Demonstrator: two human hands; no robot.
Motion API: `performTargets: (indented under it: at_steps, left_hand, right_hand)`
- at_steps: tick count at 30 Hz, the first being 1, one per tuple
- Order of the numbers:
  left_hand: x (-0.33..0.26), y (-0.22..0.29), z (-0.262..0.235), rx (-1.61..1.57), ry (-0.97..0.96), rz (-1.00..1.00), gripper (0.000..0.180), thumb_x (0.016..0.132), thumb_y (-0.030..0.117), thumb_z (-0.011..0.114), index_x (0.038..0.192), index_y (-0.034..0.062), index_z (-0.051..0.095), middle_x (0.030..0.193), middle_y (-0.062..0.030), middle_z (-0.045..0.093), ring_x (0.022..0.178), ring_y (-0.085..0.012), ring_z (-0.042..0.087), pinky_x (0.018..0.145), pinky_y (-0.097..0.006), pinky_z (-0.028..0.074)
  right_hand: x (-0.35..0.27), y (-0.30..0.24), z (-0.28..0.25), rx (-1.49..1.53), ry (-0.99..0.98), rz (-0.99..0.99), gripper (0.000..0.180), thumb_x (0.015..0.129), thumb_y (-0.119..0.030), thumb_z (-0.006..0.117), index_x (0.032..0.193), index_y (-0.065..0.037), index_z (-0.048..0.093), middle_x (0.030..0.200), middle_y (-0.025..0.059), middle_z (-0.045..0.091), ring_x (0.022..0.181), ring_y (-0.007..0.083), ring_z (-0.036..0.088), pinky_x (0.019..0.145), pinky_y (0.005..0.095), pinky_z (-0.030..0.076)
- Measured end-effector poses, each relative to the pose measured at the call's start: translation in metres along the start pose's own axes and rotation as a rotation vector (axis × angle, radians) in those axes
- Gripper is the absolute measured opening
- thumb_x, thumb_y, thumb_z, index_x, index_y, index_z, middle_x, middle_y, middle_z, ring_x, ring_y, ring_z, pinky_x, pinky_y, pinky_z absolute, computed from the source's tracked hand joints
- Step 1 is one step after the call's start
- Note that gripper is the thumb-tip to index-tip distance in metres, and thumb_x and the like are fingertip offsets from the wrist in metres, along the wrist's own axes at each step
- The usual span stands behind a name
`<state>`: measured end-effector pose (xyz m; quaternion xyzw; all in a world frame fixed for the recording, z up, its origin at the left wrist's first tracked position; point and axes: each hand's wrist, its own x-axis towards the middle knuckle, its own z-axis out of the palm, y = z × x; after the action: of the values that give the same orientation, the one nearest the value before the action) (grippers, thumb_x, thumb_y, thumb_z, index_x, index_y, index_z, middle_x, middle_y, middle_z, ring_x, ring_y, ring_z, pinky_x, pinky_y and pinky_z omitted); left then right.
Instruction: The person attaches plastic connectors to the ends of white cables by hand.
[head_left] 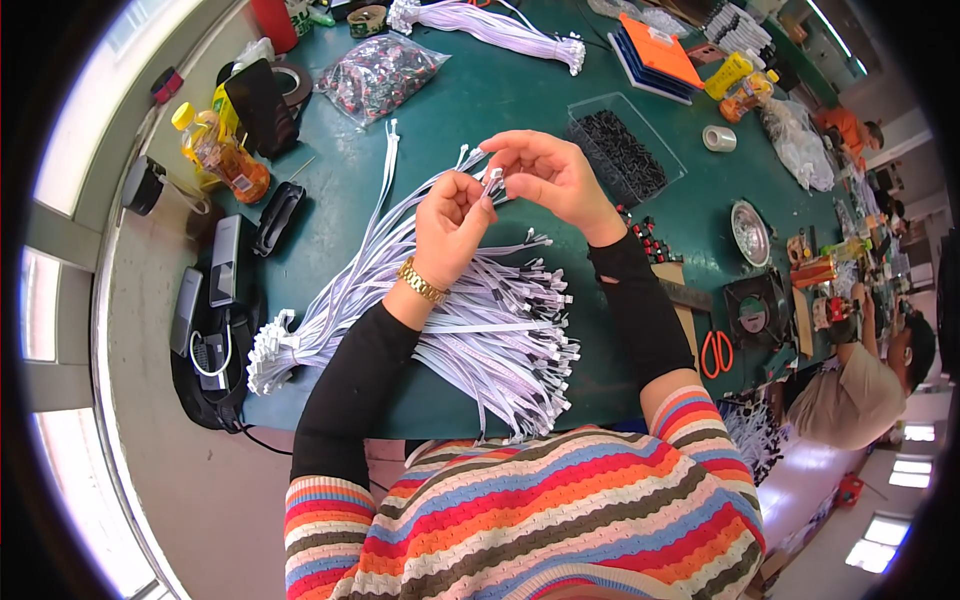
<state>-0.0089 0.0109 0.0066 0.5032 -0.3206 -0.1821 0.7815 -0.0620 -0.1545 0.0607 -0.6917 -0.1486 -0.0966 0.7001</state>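
Observation:
My left hand, with a gold watch at its wrist, is closed in a pinch on a white flat cable near its white connector end. Beside that end my right hand has its fingers and thumb apart, curved around the connector; whether the thumb touches it I cannot tell. Under my left forearm lies a big bundle of white flat cables. White connectors gather at its left end, and dark-tipped ends fan out on the right. A few strands stretch away beyond my left hand.
Past my right hand stands a clear bin of small black parts. Orange-handled scissors, a metal bowl and a black fan lie right. A bag of parts and a drink bottle are far left. A co-worker sits right.

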Motion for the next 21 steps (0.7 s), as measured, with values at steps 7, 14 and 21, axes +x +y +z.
performTargets:
  at_steps: [7,14,21]
  left_hand:
    - [0.001,-0.001,0.000,0.032,0.013,-0.070,0.009,0.088,0.005,0.057,0.085,0.0021,0.049,0.076,-0.0011,0.057,0.064,-0.0052,0.053,0.057,-0.018,0.041]
    - [0.006,-0.006,0.005,0.362,0.109,-0.080,0.016,0.089,0.012,0.060,0.079,0.0024,0.052,0.069,-0.0010,0.059,0.062,-0.0056,0.054,0.056,-0.021,0.042]
    - [0.005,-0.013,0.001,0.423,0.034,-0.012,0.015,0.086,0.009,0.063,0.078,0.0023,0.053,0.066,-0.0029,0.060,0.060,-0.0077,0.056,0.055,-0.022,0.044]
  right_hand:
    - [0.002,0.014,-0.014,-0.206,0.002,0.066,0.018,0.077,0.004,0.067,0.095,0.003,0.063,0.091,0.0059,0.063,0.077,0.0093,0.059,0.067,0.0212,0.048]
    - [0.004,0.014,-0.016,-0.345,0.088,0.047,0.008,0.076,0.000,0.069,0.082,0.002,0.066,0.079,0.0033,0.065,0.068,0.0063,0.057,0.059,0.0195,0.044]
    - [0.003,0.008,-0.019,-0.310,0.024,0.137,0.006,0.078,0.002,0.066,0.085,0.002,0.066,0.079,0.0034,0.064,0.065,0.0069,0.059,0.057,0.0191,0.045]
